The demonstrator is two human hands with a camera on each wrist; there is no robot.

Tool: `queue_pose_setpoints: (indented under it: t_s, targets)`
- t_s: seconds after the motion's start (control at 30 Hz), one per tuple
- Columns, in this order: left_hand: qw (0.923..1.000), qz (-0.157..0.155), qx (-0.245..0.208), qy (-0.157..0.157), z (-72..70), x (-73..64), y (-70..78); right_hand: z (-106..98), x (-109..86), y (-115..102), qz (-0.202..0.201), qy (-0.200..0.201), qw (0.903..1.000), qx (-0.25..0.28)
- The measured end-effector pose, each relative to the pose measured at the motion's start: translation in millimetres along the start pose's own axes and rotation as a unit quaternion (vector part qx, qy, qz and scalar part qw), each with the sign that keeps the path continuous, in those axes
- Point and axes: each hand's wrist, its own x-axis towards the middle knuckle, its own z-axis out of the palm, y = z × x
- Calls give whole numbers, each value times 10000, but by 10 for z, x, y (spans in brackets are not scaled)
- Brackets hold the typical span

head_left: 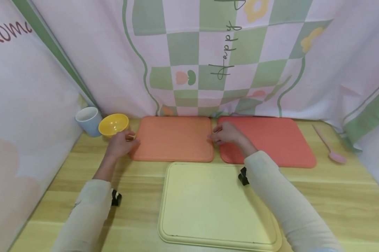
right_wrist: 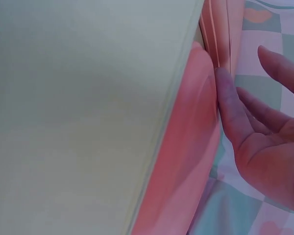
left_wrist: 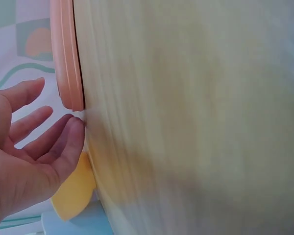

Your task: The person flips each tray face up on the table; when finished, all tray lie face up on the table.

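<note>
An orange board [head_left: 173, 138] lies flat at the back of the wooden table [head_left: 334, 196], with a red board [head_left: 271, 140] beside it on the right. My left hand [head_left: 123, 141] sits at the orange board's left edge, fingers straight and apart; in the left wrist view a fingertip of that hand [left_wrist: 34, 147] touches the table just below the board's corner [left_wrist: 71, 58]. My right hand [head_left: 227, 134] rests over the seam between the two boards. In the right wrist view its fingers [right_wrist: 230, 107] lie straight against the red board [right_wrist: 186, 147]. Neither hand holds anything.
A large pale yellow board [head_left: 218, 203] lies in front, between my forearms. A yellow bowl [head_left: 113, 124] and a pale blue cup [head_left: 89, 120] stand just left of my left hand. A pink spatula [head_left: 329, 145] lies far right. Patterned cloth [head_left: 208, 59] walls the back and sides.
</note>
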Motion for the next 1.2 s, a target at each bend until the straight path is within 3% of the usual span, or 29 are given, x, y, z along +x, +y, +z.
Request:
queue_pose_setpoints:
  t_s: [0.23, 0.37, 0.5, 0.6, 0.73, 0.97, 1.2]
  targets:
    - [9996, -53, -228, -165, 22, 26, -24, 10, 23, -26, 213, 88, 9997, 77]
    - [9990, -41, -380, -242, 27, 40, -29, 10, 0, -40, 267, -72, 9977, 619]
    - [9949, -195, -918, -358, 16, 48, -32, 12, -42, -76, 417, -238, 9939, 995]
    - [9874, -524, -1441, -402, -1, 37, -24, 26, -66, -115, 615, -271, 9922, 1046]
    - [9811, -834, -1723, -288, -1, 25, -16, 55, -64, -131, 673, -286, 9905, 1165]
    - [9776, -952, -1879, 15, 20, 34, 16, 48, -46, -111, 589, -259, 9876, 1429]
    - [9704, -1274, -2050, 116, 13, 58, 0, 24, -29, -118, 887, -294, 9734, 2091]
